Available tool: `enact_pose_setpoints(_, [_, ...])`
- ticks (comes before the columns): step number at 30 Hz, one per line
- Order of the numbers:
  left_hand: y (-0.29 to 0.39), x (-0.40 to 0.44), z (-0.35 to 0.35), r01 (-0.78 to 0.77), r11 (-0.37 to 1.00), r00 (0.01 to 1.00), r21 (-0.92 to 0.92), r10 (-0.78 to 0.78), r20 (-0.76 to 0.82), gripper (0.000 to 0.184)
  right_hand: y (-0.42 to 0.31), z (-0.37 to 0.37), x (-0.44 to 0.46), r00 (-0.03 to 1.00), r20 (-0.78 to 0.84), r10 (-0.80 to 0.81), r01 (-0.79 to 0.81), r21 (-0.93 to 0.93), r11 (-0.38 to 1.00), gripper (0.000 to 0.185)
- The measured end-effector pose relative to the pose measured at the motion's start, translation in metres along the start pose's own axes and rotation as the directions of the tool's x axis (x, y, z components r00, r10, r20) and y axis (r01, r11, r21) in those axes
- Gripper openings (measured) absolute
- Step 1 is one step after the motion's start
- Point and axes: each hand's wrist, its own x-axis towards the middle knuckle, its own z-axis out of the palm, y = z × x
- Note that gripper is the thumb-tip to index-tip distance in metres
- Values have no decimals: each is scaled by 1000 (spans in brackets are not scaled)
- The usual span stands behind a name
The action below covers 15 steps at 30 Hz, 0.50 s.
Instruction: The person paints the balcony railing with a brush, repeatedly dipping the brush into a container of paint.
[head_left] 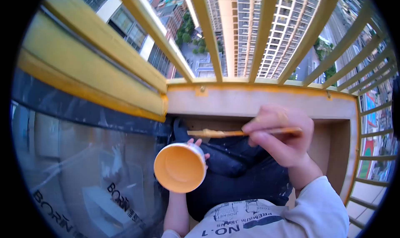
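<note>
paintbrush (214,133) in right hand (283,131), grip pinched closed

Paint cup (180,168) in left hand (198,144): smooth inner wall, slight sheen, paint-coated. Brush (233,134) in right hand (284,134): stick-like, wood or plastic unclear, thick wet-looking paint. Railing (263,38) beyond hands: painted, looks metal, satin. Ledge (250,102) just past right hand: matt, slightly blotchy. Window pane (79,154) left of left hand: glossy glass, smudged. Trousers (237,192), T-shirt (258,225) nearer body: matt cloth, trousers paint-specked.
</note>
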Motion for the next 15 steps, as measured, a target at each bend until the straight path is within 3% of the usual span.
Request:
enact_pose_setpoints(3, [-9, 3, 6, -167, 985, 968, 52, 174, -181, 81, -19, 8, -1, 976, 190, -109, 110, 4, 994, 17])
enact_pose_setpoints(5, [0, -6, -22, -74, 978, 993, 195, 91, -79, 76, -17, 21, -8, 955, 256, -150, 162, -26, 986, 18])
enact_pose_setpoints(6, [-5, -3, -2, -96, 987, 991, 131, 107, -82, 74, -14, 32, -12, 957, 262, -126, 154, -91, 984, 18])
enact_pose_setpoints(8, [-3, -11, -18, -192, 929, 958, 317, 248, -146, 65, -9, 48, -12, 949, 287, -128, 180, -165, 970, 20])
enact_pose_setpoints(9, [-6, -14, -17, -197, 930, 956, 311, 253, -150, 65, -5, 59, -13, 954, 265, -140, 193, -184, 964, 20])
enact_pose_setpoints(10, [-8, -12, -15, -218, 962, 976, 167, 219, 9, 64, -4, 66, -13, 953, 271, -138, 192, -182, 964, 20])
enact_pose_setpoints(13, [-7, -7, -3, -223, 974, 960, 35, 214, 178, 62, 2, 83, -9, 939, 340, -52, 165, -312, 936, 13])
enact_pose_setpoints(15, [-1, -5, 1, -227, 890, 964, 396, 146, 224, 56, 9, 92, -7, 918, 395, -33, 199, -386, 901, 14])
